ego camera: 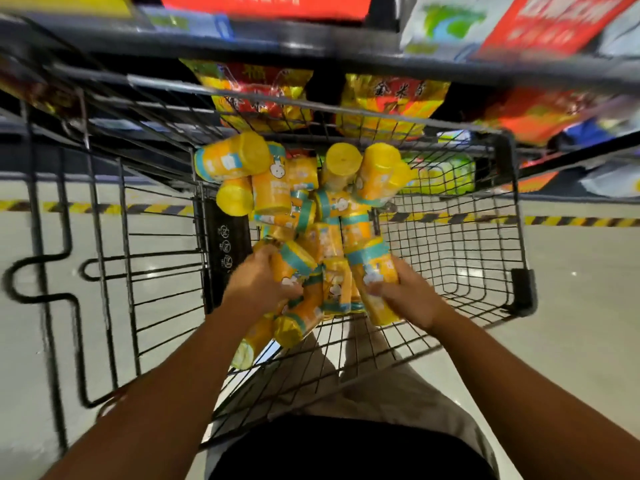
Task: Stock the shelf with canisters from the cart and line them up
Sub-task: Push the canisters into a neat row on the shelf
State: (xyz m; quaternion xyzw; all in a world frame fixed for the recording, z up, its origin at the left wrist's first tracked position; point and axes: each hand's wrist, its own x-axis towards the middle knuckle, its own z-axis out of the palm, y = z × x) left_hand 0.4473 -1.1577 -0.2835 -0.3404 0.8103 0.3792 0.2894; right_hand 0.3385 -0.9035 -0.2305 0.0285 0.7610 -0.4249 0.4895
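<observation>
Yellow canisters (311,216) lie heaped in the wire cart (450,244). Our right hand (405,296) curls around one canister (375,271); our left hand (259,285) rests on the heap, its grip too blurred to tell. A shelf (311,41) stands beyond.

I read 金米 on the gold foil bag (391,105); the yellow plastic canisters' (235,161) labels are too blurred to read.

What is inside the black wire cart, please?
A loose pile of yellow canisters with teal bands lies in the cart. The left hand and the right hand each grip one. Canisters lower in the pile are covered, so their number cannot be told.
</observation>
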